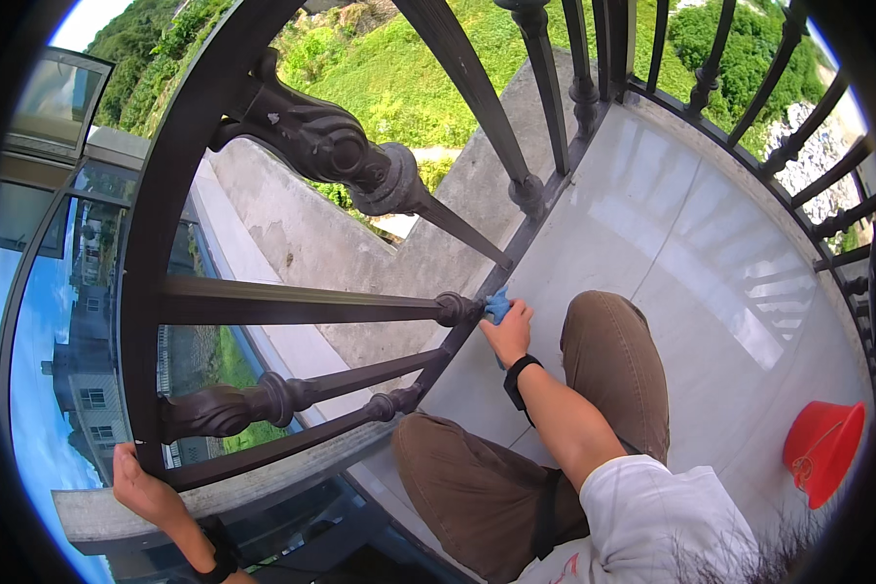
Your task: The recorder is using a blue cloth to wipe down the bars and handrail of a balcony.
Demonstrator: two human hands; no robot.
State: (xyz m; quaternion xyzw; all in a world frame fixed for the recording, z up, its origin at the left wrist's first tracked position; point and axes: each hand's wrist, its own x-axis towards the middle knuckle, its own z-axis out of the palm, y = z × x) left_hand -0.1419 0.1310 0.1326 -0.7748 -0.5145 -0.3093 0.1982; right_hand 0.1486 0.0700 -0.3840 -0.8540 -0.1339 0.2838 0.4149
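Observation:
My right hand (509, 334) grips a crumpled blue cloth (497, 304). The cloth touches the bottom rail (498, 276) of a dark metal balcony railing, close to the foot of a baluster (299, 301). On the left, my left hand (144, 488) is curled around the near end of the railing's top rail (142, 241); its fingertips are partly hidden. An ornate cast baluster (343, 150) with scrolled relief slants down between the two rails. Both wrists wear black bands.
My bent knees (617, 358) are close to the railing on pale glossy tiles (671, 306). A red bucket (817, 452) with a wire handle stands at the right. Outside are a concrete ledge (321, 233) and greenery; glass window panels (44, 328) are at the left.

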